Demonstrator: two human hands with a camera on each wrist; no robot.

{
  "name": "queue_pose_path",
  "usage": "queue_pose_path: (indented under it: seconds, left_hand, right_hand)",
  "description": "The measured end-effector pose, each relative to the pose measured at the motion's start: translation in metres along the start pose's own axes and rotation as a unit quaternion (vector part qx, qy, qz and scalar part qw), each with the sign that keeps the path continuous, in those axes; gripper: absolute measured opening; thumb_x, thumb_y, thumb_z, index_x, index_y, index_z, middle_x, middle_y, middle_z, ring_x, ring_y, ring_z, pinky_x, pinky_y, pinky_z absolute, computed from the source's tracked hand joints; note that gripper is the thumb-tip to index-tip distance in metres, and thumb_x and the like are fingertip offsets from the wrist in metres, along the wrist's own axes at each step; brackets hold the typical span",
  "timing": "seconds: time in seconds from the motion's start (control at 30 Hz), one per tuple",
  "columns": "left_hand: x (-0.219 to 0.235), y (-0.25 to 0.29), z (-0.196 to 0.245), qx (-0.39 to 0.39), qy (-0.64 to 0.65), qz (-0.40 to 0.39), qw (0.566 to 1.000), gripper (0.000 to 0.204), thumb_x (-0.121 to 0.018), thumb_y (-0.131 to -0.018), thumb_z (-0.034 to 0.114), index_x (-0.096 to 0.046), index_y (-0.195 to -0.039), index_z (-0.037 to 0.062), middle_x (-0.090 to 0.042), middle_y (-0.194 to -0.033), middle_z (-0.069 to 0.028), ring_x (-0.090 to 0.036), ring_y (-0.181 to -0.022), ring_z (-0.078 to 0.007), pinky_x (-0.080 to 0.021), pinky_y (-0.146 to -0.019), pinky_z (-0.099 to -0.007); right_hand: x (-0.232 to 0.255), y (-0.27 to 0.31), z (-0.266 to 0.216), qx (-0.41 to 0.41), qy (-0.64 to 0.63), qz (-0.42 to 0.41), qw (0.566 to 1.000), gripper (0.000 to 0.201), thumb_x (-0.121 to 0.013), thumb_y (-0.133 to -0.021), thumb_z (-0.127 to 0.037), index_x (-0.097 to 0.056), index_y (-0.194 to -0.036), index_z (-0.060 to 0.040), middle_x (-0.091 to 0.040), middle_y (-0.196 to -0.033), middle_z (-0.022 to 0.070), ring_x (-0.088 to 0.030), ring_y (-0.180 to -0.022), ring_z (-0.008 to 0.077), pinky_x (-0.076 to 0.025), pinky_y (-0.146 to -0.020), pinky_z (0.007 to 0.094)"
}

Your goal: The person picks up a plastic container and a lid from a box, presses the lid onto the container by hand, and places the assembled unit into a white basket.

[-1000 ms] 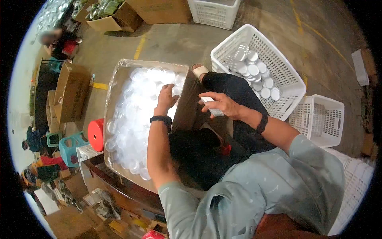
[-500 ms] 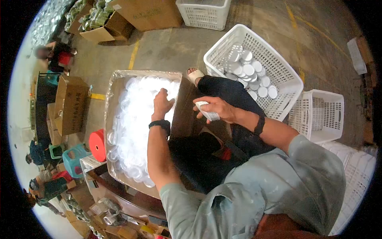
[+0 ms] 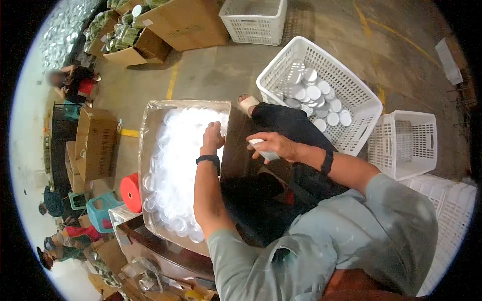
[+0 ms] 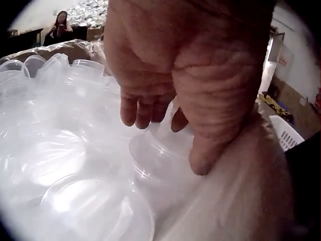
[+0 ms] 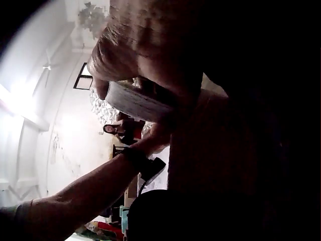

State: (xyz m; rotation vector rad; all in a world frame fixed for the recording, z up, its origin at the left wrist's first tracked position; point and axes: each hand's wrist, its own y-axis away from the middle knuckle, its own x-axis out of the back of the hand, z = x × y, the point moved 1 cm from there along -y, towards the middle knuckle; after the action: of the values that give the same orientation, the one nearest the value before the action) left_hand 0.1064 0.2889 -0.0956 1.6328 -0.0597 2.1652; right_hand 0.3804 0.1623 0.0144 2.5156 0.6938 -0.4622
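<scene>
In the head view the left hand (image 3: 213, 139) is over the clear plastic containers (image 3: 176, 165) that fill a cardboard box. The left wrist view shows that hand (image 4: 185, 70) with its fingers pointing down and spread from the thumb, beside a clear round container (image 4: 160, 158); whether they touch it is unclear. Right of the box, the right hand (image 3: 282, 147) grips a short white ribbed cylinder (image 3: 267, 152), perhaps stacked lids. From the right wrist, its ribbed edge (image 5: 138, 103) shows between the thumb and fingers of the right hand (image 5: 145, 55).
White round lids (image 3: 314, 92) lie in a white crate (image 3: 359, 83) beyond the right arm. Another white crate (image 3: 401, 145) stands beside it. Left of the box are a red roll (image 3: 131, 192) and a teal stool (image 3: 102, 210). A foot is near the box's upper right corner.
The head view has shifted, so the surroundings sit differently in it. Both hands stay in about the same places, the left over the containers, the right still holding the white cylinder.
</scene>
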Motion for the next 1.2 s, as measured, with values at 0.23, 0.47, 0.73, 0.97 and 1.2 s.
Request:
queue_pose_path:
  seconds: [0.23, 0.47, 0.73, 0.97, 1.2]
  left_hand:
    - [0.013, -0.005, 0.014, 0.021, -0.063, -0.033, 0.997, 0.056, -0.083, -0.075, 0.031, -0.056, -0.112, -0.0003, -0.061, -0.116, -0.0256, -0.061, -0.107, -0.0426, -0.052, -0.09, -0.0494]
    - [0.079, 0.047, 0.014, 0.132, 0.221, 0.084, 0.963, 0.055, -0.08, -0.079, 0.032, -0.057, -0.115, -0.0017, -0.065, -0.106, -0.018, -0.061, -0.1, -0.0276, -0.051, -0.087, -0.0394]
    - [0.111, 0.146, 0.147, 0.045, 0.536, 0.09, 0.838, 0.045, -0.049, -0.102, 0.036, -0.051, -0.131, 0.0019, -0.06, -0.116, -0.0121, -0.058, -0.107, -0.0213, -0.047, -0.091, -0.0352]
    - [0.057, 0.159, 0.181, 0.084, 0.418, 0.169, 0.889, 0.055, -0.045, -0.104, 0.036, -0.042, -0.145, -0.0004, -0.062, -0.126, -0.0234, -0.065, -0.108, -0.0323, -0.05, -0.094, -0.0398]
    - [0.056, 0.165, 0.194, 0.069, 0.335, 0.23, 0.911, 0.043, -0.048, -0.103, 0.012, -0.041, -0.145, 0.0012, -0.064, -0.123, -0.025, -0.067, -0.104, -0.0386, -0.054, -0.087, -0.0416]
  right_hand:
    - [0.001, -0.008, 0.001, 0.004, 0.007, -0.02, 1.0, 0.071, -0.063, -0.093, -0.041, -0.043, -0.145, 0.0032, -0.062, -0.124, 0.0174, -0.067, -0.1, 0.0226, -0.058, -0.071, 0.0325]
    - [0.007, -0.003, -0.001, 0.014, -0.11, -0.031, 0.993, 0.07, -0.059, -0.095, -0.044, -0.041, -0.144, 0.0032, -0.061, -0.122, 0.0178, -0.067, -0.099, 0.0241, -0.06, -0.066, 0.0316]
    - [0.001, -0.007, 0.005, 0.008, -0.161, -0.101, 0.982, 0.053, -0.055, -0.099, -0.043, -0.051, -0.131, -0.0006, -0.062, -0.113, 0.0134, -0.069, -0.094, 0.0233, -0.061, -0.063, 0.0313]
    - [0.0, -0.002, 0.013, -0.033, -0.1, -0.074, 0.992, 0.043, -0.057, -0.098, -0.046, -0.066, -0.113, -0.0063, -0.068, -0.093, 0.0065, -0.068, -0.083, 0.0178, -0.059, -0.062, 0.0318]
    - [0.0, -0.005, 0.014, -0.036, -0.066, -0.059, 0.995, 0.042, -0.051, -0.1, -0.043, -0.065, -0.114, -0.0058, -0.069, -0.096, 0.0065, -0.069, -0.085, 0.0172, -0.056, -0.062, 0.0313]
